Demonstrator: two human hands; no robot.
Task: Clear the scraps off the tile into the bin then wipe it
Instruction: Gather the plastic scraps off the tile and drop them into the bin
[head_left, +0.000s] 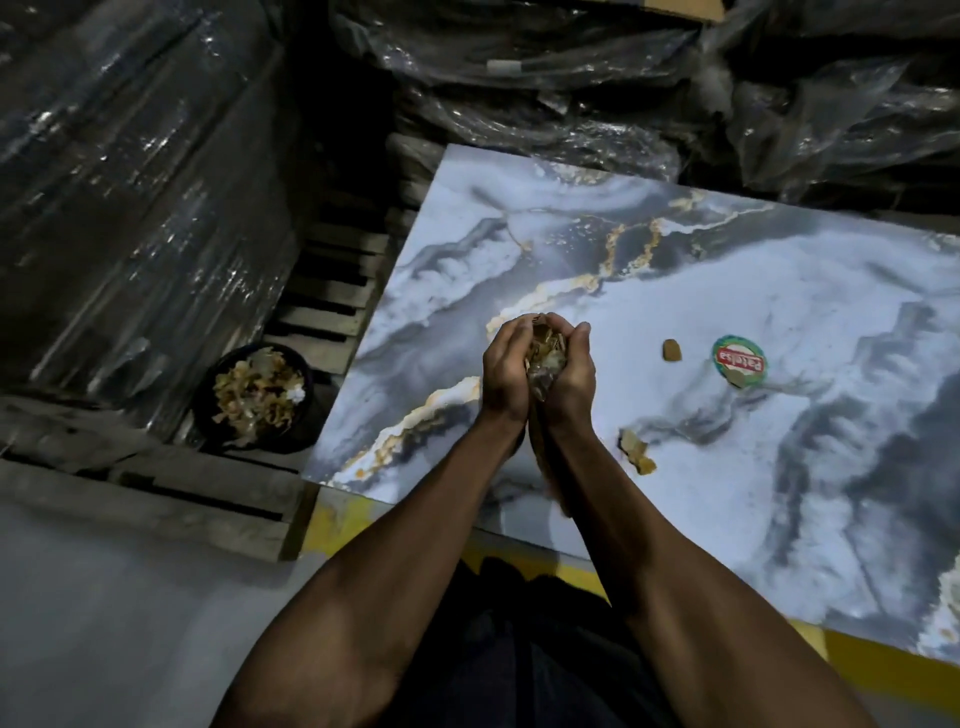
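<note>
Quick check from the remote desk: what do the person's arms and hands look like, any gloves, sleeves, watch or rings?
Both forearms are bare up to the bottom edge of the picture, with no sleeve showing. The left hand and right hand wear no gloves. No watch, band or ring shows on the wrists or the visible fingers, though the light is dim and the palms face each other. Dark clothing shows below, between the arms.

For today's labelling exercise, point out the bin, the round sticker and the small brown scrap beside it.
bin (205, 400): head view, on its dark left wall.
round sticker (740, 360): head view, on its red centre.
small brown scrap (671, 350): head view, on its middle.
</note>
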